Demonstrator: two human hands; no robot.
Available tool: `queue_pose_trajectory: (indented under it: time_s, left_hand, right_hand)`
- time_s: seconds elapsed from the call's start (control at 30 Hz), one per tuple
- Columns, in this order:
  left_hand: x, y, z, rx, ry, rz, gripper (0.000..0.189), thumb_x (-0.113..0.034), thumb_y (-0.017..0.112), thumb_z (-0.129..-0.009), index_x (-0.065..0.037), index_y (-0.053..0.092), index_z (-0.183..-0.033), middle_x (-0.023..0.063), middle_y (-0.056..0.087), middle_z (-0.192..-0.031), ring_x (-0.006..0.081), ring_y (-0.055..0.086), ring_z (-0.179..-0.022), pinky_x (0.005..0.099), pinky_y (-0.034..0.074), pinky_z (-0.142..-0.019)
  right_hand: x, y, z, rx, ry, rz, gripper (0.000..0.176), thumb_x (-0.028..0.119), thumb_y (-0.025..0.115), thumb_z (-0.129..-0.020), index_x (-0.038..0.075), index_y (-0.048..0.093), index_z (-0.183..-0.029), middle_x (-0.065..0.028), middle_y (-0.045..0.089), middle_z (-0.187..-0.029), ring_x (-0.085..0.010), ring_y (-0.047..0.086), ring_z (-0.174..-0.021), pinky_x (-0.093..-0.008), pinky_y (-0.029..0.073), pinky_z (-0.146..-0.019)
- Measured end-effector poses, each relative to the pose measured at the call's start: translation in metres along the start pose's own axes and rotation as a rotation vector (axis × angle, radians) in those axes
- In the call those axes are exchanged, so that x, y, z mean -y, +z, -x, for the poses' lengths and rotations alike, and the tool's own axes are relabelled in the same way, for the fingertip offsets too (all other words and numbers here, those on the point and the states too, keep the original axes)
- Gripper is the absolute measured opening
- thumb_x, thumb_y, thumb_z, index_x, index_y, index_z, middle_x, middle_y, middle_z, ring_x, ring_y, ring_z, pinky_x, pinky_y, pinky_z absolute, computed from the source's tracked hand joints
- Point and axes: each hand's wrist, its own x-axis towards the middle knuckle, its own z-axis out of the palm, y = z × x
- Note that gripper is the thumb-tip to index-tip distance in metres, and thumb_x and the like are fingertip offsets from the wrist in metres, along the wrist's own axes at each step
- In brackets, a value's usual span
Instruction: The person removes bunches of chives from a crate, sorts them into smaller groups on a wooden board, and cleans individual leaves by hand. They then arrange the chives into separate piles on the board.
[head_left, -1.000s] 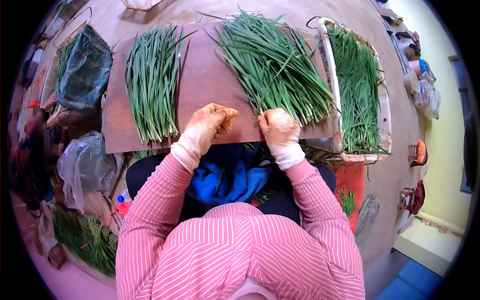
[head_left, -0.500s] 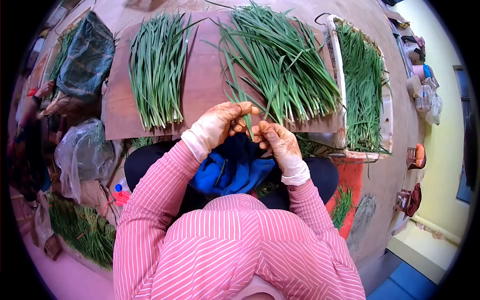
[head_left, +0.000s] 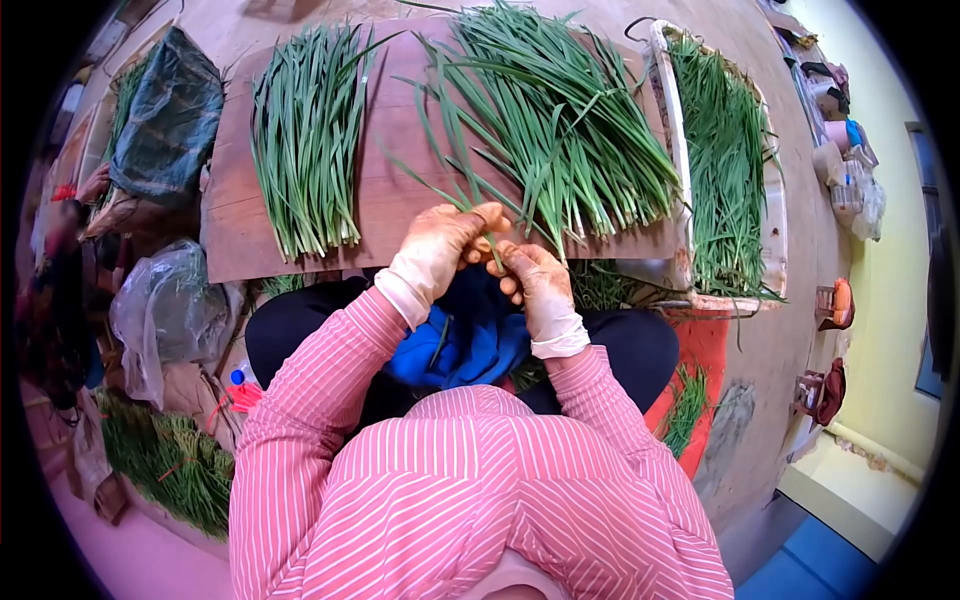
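Observation:
Both my hands wear soiled pale gloves and meet at the near edge of a wooden board (head_left: 400, 190). My left hand (head_left: 440, 245) and my right hand (head_left: 530, 280) pinch the base of one chive stalk (head_left: 450, 150), whose long green leaves fan up over the board. A neat bundle of chives (head_left: 305, 130) lies on the board's left side. A larger loose pile of chives (head_left: 560, 120) covers its right side. A blue cloth (head_left: 465, 340) lies in my lap under the hands.
A white crate (head_left: 685, 180) full of chives stands right of the board. A dark bag (head_left: 165, 125) and a clear plastic bag (head_left: 165, 315) sit at the left. More chives (head_left: 165, 465) lie on the floor at lower left. Another person's hand (head_left: 90, 185) shows at far left.
My right hand left the big pile and drew a chive stalk toward my lap. Both hands came together on it, and its leaves now spread over the board.

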Motion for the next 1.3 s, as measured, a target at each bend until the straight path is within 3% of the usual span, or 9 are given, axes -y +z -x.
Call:
queue_pose_trajectory:
  time_s: [0.17, 0.3, 0.57, 0.7, 0.73, 0.83, 1.0, 1.13, 1.3]
  left_hand:
    - [-0.013, -0.025, -0.009, -0.051, 0.078, 0.031, 0.031, -0.028, 0.060, -0.093, 0.000, 0.067, -0.103, -0.0007, 0.062, -0.073, 0.0028, 0.045, -0.056, 0.0165, 0.038, -0.052]
    - [-0.006, -0.025, -0.004, -0.018, -0.003, 0.047, 0.033, -0.030, 0.059, -0.093, -0.001, 0.066, -0.105, -0.0013, 0.061, -0.076, 0.0041, 0.047, -0.059, 0.0182, 0.039, -0.053]
    - [0.025, -0.024, 0.002, 0.142, -0.055, 0.235, 0.032, -0.027, 0.058, -0.092, 0.001, 0.061, -0.107, 0.0083, 0.065, -0.094, 0.0170, 0.060, -0.083, 0.0308, 0.049, -0.076]
    - [0.018, -0.022, -0.003, -0.023, 0.074, 0.339, 0.026, -0.025, 0.051, -0.097, -0.001, 0.060, -0.095, 0.0047, 0.061, -0.085, 0.0134, 0.058, -0.075, 0.0278, 0.049, -0.065]
    - [0.015, -0.038, -0.015, 0.237, 0.112, 0.490, 0.026, -0.028, 0.051, -0.097, -0.004, 0.057, -0.089, 0.0012, 0.055, -0.078, 0.0118, 0.051, -0.065, 0.0261, 0.045, -0.060]
    - [-0.011, -0.021, 0.000, -0.088, 0.028, 0.424, 0.023, -0.026, 0.052, -0.097, -0.005, 0.058, -0.092, -0.0031, 0.042, -0.068, 0.0090, 0.041, -0.058, 0.0215, 0.037, -0.052]
    - [-0.006, -0.020, 0.003, -0.092, -0.036, 0.405, 0.025, -0.031, 0.055, -0.095, -0.006, 0.056, -0.102, -0.0079, 0.032, -0.062, 0.0046, 0.029, -0.050, 0.0196, 0.027, -0.045]
    - [-0.005, -0.015, 0.012, -0.037, -0.037, 0.455, 0.034, -0.034, 0.053, -0.096, -0.006, 0.055, -0.116, -0.0094, 0.025, -0.056, 0.0034, 0.021, -0.044, 0.0182, 0.020, -0.042]
    - [0.001, 0.008, 0.018, 0.300, -0.205, 0.249, 0.044, -0.039, 0.052, -0.096, -0.005, 0.055, -0.122, -0.0094, 0.027, -0.051, 0.0032, 0.024, -0.042, 0.0189, 0.023, -0.043]
  right_hand:
    - [-0.054, -0.029, 0.010, 0.469, 0.273, 0.605, 0.032, 0.024, 0.058, -0.092, 0.002, 0.065, -0.070, -0.0062, 0.065, -0.063, -0.0118, 0.056, -0.051, -0.0238, 0.045, -0.053]
    - [-0.033, -0.029, 0.013, 0.208, -0.070, 0.396, 0.048, 0.049, 0.057, -0.089, 0.003, 0.070, -0.084, -0.0059, 0.067, -0.069, -0.0123, 0.060, -0.059, -0.0259, 0.048, -0.059]
    - [0.008, 0.017, 0.029, 0.211, -0.131, 0.562, 0.040, 0.039, 0.053, -0.094, 0.006, 0.065, -0.075, -0.0038, 0.062, -0.059, -0.0121, 0.057, -0.048, -0.0271, 0.046, -0.052]
    - [0.025, 0.001, 0.056, 0.299, -0.189, 0.842, 0.035, 0.036, 0.062, -0.090, 0.006, 0.068, -0.072, -0.0045, 0.063, -0.059, -0.0121, 0.057, -0.047, -0.0269, 0.047, -0.052]
    - [0.021, -0.008, 0.053, 0.093, -0.448, 0.924, 0.034, 0.036, 0.065, -0.088, 0.007, 0.067, -0.071, -0.0048, 0.062, -0.060, -0.0138, 0.058, -0.048, -0.0283, 0.047, -0.052]
    - [0.035, -0.039, 0.030, -0.405, -0.860, 1.189, 0.031, 0.037, 0.072, -0.080, 0.009, 0.064, -0.072, -0.0055, 0.060, -0.066, -0.0202, 0.060, -0.056, -0.0336, 0.047, -0.053]
    - [0.011, -0.062, -0.015, -0.371, -0.852, 1.571, 0.027, 0.034, 0.067, -0.084, 0.008, 0.062, -0.083, -0.0037, 0.061, -0.072, -0.0199, 0.061, -0.063, -0.0335, 0.047, -0.055]
    - [0.058, -0.030, 0.036, 0.099, -0.157, 0.245, 0.024, 0.023, 0.054, -0.096, 0.001, 0.064, -0.099, -0.0031, 0.069, -0.094, -0.0013, 0.053, -0.066, -0.0154, 0.038, -0.053]
    - [0.030, -0.020, 0.030, 0.332, 0.009, 0.214, 0.023, 0.023, 0.055, -0.096, 0.002, 0.066, -0.095, -0.0008, 0.067, -0.083, -0.0026, 0.050, -0.061, -0.0168, 0.036, -0.053]
